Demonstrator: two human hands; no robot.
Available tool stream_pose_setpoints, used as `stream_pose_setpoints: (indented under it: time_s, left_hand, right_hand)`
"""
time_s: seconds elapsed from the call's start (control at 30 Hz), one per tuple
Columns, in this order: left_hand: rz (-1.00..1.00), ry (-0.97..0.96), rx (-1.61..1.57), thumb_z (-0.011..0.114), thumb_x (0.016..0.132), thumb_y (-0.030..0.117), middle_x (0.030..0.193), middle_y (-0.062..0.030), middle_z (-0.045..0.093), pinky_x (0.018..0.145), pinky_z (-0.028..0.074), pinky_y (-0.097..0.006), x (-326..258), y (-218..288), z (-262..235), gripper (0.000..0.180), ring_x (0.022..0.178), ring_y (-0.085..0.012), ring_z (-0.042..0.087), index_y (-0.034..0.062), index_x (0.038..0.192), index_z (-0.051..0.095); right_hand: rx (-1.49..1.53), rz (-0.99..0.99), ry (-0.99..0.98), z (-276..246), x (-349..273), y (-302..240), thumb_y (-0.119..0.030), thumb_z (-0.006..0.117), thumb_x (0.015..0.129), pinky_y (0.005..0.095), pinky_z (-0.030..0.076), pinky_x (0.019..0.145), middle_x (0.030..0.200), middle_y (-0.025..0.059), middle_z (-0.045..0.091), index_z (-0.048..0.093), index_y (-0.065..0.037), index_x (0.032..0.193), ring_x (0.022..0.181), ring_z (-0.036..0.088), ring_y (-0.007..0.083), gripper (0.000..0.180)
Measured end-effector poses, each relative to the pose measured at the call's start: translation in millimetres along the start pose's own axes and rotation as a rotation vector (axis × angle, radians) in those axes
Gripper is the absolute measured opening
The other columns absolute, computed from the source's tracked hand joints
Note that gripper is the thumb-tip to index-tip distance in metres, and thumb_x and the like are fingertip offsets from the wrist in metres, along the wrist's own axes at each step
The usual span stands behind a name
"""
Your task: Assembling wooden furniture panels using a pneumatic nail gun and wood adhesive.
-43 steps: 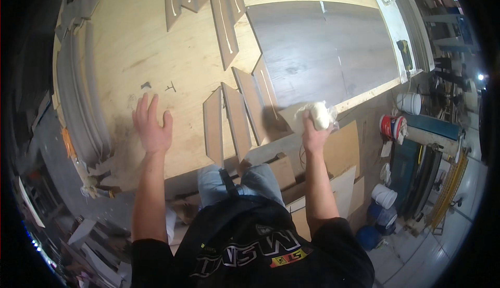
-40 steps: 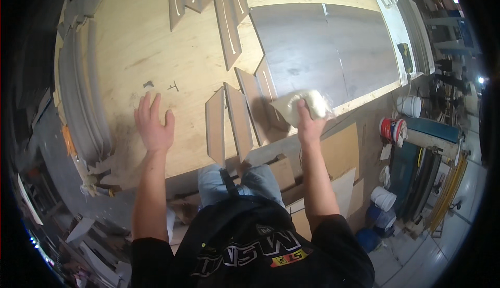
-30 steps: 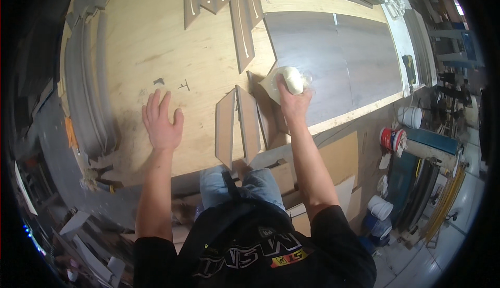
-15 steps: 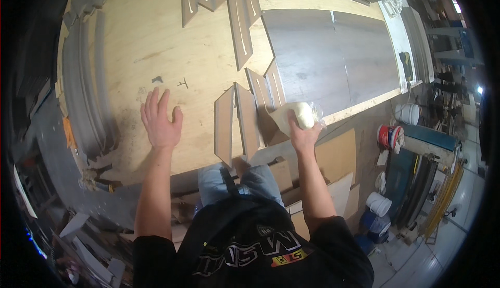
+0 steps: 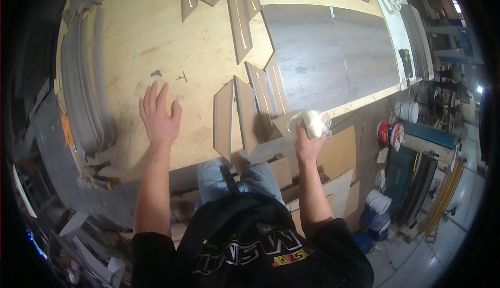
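1. Head view: a clear plastic bag of creamy white paste (image 5: 313, 123) sits at 3 o'clock from the centre, just off the near edge of the plywood tabletop (image 5: 151, 43).
2. The right hand (image 5: 309, 144) is clamped on this bag, thumb along its left side; the forearm rises from 5 o'clock and the wrist runs nearly straight. The other fingers are mostly hidden behind the bag.
3. The bag's pale, tapering end points toward 9 o'clock; its exact tip is hard to make out against the strip ends.
4. At 10 o'clock from the bag lie two grooved strips (image 5: 261, 94) with white lines; shadow darkens their lower ends.
5. Further toward 9 o'clock, two slanted-end strips (image 5: 223, 120) lean close together at their tops and stand apart below.
6. The left hand (image 5: 160, 121), at 9 o'clock from the centre, is flat, palm down, its fingers apart and pointing to 12, thumb toward 1. Whether it bears weight I cannot tell.
7. Toward 12 o'clock, more white-lined strips (image 5: 240, 22) are cut off by the upper edge.
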State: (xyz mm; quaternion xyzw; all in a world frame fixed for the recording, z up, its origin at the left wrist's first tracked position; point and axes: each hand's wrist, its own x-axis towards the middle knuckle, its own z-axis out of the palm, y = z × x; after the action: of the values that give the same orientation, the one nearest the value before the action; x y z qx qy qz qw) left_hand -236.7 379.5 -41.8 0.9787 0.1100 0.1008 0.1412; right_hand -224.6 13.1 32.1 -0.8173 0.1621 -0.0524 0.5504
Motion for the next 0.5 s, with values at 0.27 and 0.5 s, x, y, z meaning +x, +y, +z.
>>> stream_pose_setpoints:
  time_s: [0.27,0.5]
  left_hand:
    - [-0.018,-0.008,-0.017,0.065,0.094,0.029,0.157,-0.0114,0.043,0.126,0.020,-0.052,0,0,2,0.055,0.148,-0.0298,0.035,0.0150,0.145,0.055]
    - [-0.030,-0.020,-0.015,0.065,0.094,0.028,0.158,-0.0107,0.043,0.126,0.020,-0.051,1,0,-2,0.054,0.149,-0.0288,0.035,0.0149,0.145,0.055]
  right_hand:
    - [0.083,-0.060,-0.070,81,29,-11,-0.018,0.083,0.086,0.0319,0.054,0.078,0.090,0.0069,0.075,0.076,0.001,0.101,0.084,0.069,0.0142,0.026]
    - [0.086,-0.139,-0.060,101,39,0,-0.019,0.085,0.085,0.0320,0.054,0.076,0.089,0.0073,0.076,0.076,0.001,0.101,0.083,0.069,0.0145,0.027]
